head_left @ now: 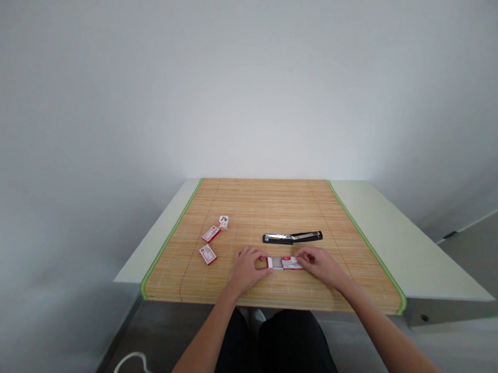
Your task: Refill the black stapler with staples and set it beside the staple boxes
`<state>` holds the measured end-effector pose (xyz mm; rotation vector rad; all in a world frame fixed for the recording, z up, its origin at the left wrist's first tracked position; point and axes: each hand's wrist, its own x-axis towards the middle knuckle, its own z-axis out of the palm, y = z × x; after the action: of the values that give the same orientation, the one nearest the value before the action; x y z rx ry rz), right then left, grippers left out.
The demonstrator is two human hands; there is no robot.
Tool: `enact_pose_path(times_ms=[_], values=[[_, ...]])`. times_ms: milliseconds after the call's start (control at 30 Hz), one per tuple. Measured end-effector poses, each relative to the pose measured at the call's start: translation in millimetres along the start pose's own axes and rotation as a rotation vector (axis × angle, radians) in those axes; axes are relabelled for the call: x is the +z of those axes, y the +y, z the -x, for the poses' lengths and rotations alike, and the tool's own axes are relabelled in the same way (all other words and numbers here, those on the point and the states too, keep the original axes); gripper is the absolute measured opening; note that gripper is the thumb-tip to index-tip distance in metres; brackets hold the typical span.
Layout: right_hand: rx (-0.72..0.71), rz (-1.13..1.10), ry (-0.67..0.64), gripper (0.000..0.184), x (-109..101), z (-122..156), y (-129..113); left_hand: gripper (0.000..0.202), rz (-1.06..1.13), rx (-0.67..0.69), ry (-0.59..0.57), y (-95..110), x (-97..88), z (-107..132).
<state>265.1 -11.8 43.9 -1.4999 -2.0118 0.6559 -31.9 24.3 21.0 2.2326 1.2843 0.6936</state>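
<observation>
A small red and white staple box lies near the front of the mat, its inner tray partly slid out with grey contents showing. My left hand grips the left end of this box between thumb and fingers. At its right end, the fingers of my right hand are closed on the box, covering part of it. Just behind the box lies a black stapler, folded wide open along its length with its metal rail exposed.
To the left lie three small red and white boxes, loosely grouped. A bamboo mat with green edging covers the middle of the white table. The wall rises behind it. A white cable loop shows at lower left.
</observation>
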Motion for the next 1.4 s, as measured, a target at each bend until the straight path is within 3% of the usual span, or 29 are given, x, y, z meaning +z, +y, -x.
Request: enact_pose_path(times_ms=[167, 367, 900, 1200, 1300, 1400], values=[[0.038, -0.052, -0.019, 0.042, 0, 13, 10, 0.041, 0.009, -0.011, -0.019, 3, -1.9, -1], [0.028, -0.082, -0.095, 0.032, 8, 9, -5, 0.040, 0.022, -0.011, -0.035, 8, 0.9, -4], [-0.049, -0.014, -0.094, 0.020, 20, -4, -25, 0.045, 0.042, 0.014, -0.086, 10, 7.4, -16], [0.006, -0.019, -0.049, 0.030, 25, -6, -21, 0.048, 0.074, 0.028, -0.051, 12, 7.8, -13], [0.025, -0.021, -0.017, 0.041, 27, -10, -27, 0.059, 0.104, 0.022, -0.030, 10, 8.5, -13], [-0.007, -0.030, -0.023, 0.035, 31, -15, -39, 0.053, 0.200, -0.007, -0.012, 6, 8.9, -15]])
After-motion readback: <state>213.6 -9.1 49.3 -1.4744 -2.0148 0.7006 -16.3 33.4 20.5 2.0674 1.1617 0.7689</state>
